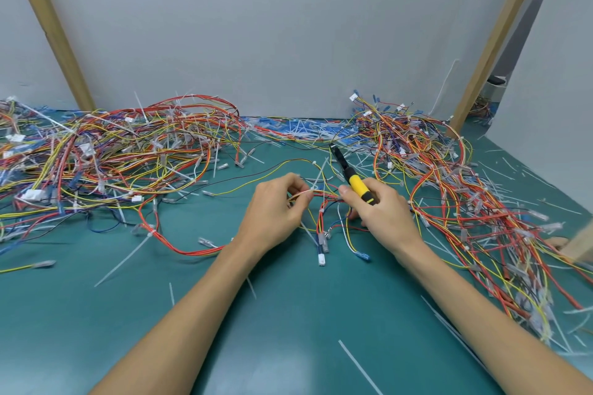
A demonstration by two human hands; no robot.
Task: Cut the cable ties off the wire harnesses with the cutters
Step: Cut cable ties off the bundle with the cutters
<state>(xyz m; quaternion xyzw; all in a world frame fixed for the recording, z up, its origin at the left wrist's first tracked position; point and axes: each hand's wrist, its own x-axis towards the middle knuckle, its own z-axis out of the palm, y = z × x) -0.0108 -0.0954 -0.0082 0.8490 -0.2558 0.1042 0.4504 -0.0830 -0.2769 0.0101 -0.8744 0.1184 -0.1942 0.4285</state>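
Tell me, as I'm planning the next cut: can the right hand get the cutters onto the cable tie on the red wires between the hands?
Probably yes. The cable tie lies uncovered beside the right hand. The cutters it grips point away from it, so they would need swinging back.

single head view, worn high, faces forward and down over the green worktop [96, 314] toward its far edge; hands close below.
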